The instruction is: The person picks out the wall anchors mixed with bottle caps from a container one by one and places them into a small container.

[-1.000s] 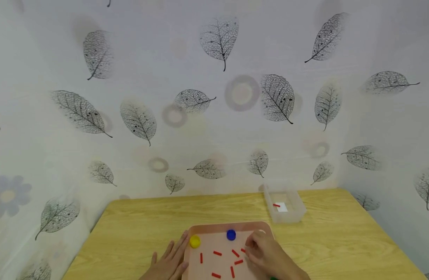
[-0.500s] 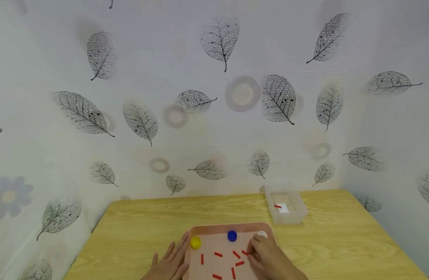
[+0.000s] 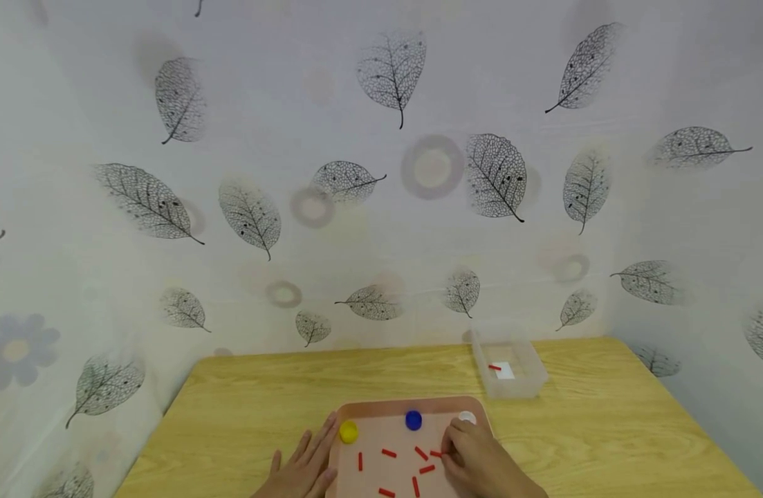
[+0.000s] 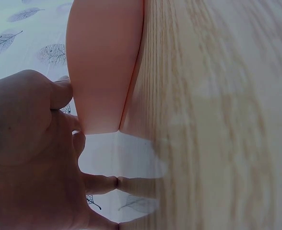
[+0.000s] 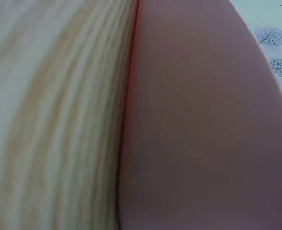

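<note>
A pink tray point(image 3: 381, 409) holds several short red sticks point(image 3: 389, 453) lying scattered. In the head view my right hand point(image 3: 477, 460) is over the tray's right side, thumb and index finger pinching the end of one red stick point(image 3: 436, 454). The right wrist view shows only the tray's outer wall point(image 5: 203, 120) and no hand. My left hand point(image 3: 300, 463) rests with spread fingers against the tray's left edge. In the left wrist view that hand point(image 4: 35, 148) has its thumb at the tray wall point(image 4: 102, 67) and other fingertips down on the table.
Inside the tray, a yellow round cap point(image 3: 348, 432) is at back left, a blue one point(image 3: 414, 420) at back middle and a white one point(image 3: 467, 417) at back right. A translucent box point(image 3: 529, 380) with a red stick and white paper stands behind, on the wooden table point(image 3: 263, 387).
The red stick at my right fingertips has turned and shifted slightly toward me. My right hand has drawn back a little, revealing the white cap. The left hand stays in place.
</note>
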Available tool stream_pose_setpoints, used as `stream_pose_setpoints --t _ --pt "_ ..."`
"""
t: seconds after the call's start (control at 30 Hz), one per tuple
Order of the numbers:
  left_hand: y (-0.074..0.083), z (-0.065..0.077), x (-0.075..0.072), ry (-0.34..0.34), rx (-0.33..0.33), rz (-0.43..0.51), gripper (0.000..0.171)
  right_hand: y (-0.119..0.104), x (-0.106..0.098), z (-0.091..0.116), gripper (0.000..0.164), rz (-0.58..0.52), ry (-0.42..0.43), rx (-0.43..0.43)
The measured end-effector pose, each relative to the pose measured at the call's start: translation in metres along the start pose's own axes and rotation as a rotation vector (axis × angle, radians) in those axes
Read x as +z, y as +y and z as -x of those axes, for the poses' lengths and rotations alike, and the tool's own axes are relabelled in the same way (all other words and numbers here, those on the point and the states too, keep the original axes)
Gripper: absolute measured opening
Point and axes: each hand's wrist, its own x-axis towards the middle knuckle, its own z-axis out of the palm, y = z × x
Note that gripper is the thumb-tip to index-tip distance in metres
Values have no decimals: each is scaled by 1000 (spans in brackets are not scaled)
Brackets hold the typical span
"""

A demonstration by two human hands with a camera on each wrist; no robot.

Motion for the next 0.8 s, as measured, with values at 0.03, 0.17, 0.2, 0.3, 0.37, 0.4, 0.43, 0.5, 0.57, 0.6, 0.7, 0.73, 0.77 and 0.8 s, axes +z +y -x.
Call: stream_pose_setpoints --t 0.03,0.17,0.2,0.3,0.37,0.4,0.43,0.5,0.57,0.6,0.7,0.73,0.77,0.8 --pt "0 0 0 1 1 1 65 0 0 1 16 -5 7 -10" --pt "0 0 1 8 0 -4 65 0 1 2 18 -24 30 -25" --pt "0 0 1 8 -2 -4 65 0 1 3 18 -25 41 -28" --pt "1 0 1 11 -2 -2 65 0 2 3 19 -36 65 -36" --pt "2 0 0 9 -5 -3 65 1 2 3 19 -54 62 -23" --pt "3 0 0 9 -7 0 65 1 1 3 18 -64 52 -14" --pt "3 0 0 9 -8 -1 65 1 1 3 18 -71 47 -7" --pt "5 2 -1 -3 -25 -6 66 0 0 3 17 -84 34 16" --pt "6 3 -2 -14 -40 -11 67 -1 -2 2 16 -96 35 30" --pt "6 3 -2 -21 -54 -17 68 -3 -2 1 16 -93 44 31" --pt "5 2 -2 -30 -75 -33 70 -7 -4 1 16 -104 55 55" --pt "5 2 -2 -29 -70 -29 70 -8 -6 1 16 -115 53 66" --pt "4 2 -2 -33 -62 -26 69 -9 -8 1 14 -140 35 88" --pt "2 4 -2 -46 -27 -48 72 -10 -9 1 13 -161 21 108"
